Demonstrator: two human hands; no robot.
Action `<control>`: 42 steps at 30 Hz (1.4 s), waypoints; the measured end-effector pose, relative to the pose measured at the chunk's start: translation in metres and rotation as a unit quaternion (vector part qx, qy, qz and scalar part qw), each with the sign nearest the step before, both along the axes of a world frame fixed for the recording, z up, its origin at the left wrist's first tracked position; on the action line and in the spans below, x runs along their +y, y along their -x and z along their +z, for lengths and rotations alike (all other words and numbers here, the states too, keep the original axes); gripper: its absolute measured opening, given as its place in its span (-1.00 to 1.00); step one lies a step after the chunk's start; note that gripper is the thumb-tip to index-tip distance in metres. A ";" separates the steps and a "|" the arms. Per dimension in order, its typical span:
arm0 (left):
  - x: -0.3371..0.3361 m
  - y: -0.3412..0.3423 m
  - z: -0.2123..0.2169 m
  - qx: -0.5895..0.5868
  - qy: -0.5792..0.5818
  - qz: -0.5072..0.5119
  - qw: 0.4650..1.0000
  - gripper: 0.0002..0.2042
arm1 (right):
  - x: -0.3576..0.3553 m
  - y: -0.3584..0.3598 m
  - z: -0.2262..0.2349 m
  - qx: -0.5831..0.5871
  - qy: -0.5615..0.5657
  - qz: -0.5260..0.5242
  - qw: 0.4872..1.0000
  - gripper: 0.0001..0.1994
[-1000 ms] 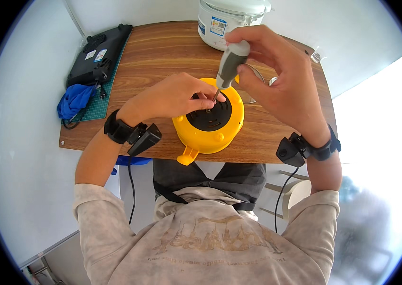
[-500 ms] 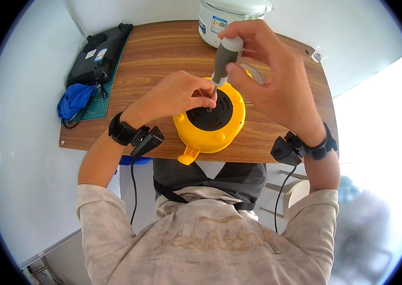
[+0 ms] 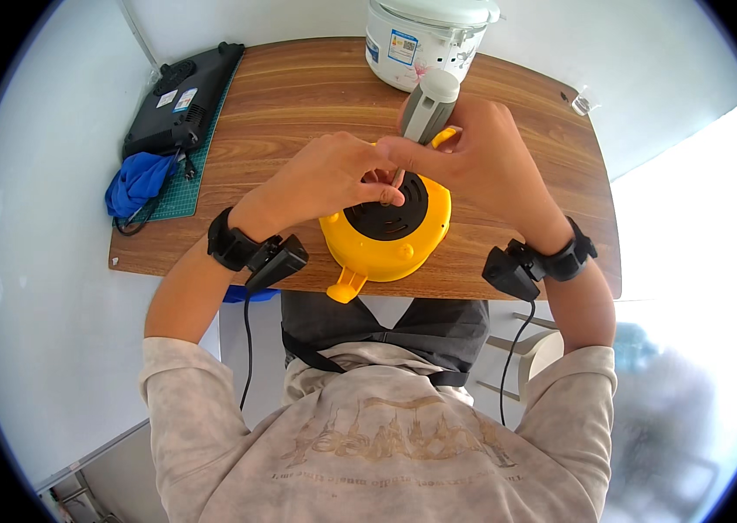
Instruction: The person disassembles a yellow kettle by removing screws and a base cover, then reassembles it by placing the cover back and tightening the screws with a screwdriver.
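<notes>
A round yellow appliance [image 3: 386, 261] lies on the table in front of me, its slotted black disc [image 3: 386, 222] facing up and a short handle pointing toward me. Over that disc leans a screwdriver [image 3: 429, 109] with a grey handle and pale cap, its top tilted away and to the right. My right hand [image 3: 486, 144] is closed round the lower part of the handle. Close to the shaft, the fingers of my left hand [image 3: 320, 179] are pinched together, steadying it low down. The screwdriver's tip is hidden behind those fingers.
A white rice cooker [image 3: 425, 44] stands at the table's back edge, beyond the screwdriver. At the far left, a black appliance [image 3: 181, 100] lies on a green cutting mat [image 3: 178, 199], with a blue cloth bundle [image 3: 137, 183] and a cable nearby. Wood surface [image 3: 290, 87] surrounds the yellow appliance.
My right hand has gone from loose fingers around the top of the screwdriver to a grip lower on its handle. The handle now tilts farther right. My left hand has shifted slightly right.
</notes>
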State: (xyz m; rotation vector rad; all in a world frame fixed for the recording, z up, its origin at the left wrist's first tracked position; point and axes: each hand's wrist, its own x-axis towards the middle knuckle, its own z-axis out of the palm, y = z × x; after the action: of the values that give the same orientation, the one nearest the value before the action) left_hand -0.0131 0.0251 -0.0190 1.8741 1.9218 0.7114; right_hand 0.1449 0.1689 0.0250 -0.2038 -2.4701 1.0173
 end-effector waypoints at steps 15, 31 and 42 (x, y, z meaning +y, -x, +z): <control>-0.008 0.002 0.005 -0.037 -0.003 0.005 0.999 -0.72 | -0.007 0.002 -0.006 -0.046 -0.009 0.030 0.998 -0.64; -0.007 0.006 0.010 -0.089 0.063 0.028 0.994 -0.81 | -0.008 0.007 -0.017 -0.082 -0.060 -0.016 0.995 -0.64; -0.007 0.012 0.004 -0.098 0.072 -0.015 0.993 -0.82 | -0.006 0.005 -0.015 -0.101 0.026 0.025 0.994 -0.69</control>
State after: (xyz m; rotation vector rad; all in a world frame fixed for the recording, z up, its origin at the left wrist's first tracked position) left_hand -0.0253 0.0184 -0.0154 1.6776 1.7700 0.7000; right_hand 0.1395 0.1627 0.0097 -0.2732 -2.6434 1.1321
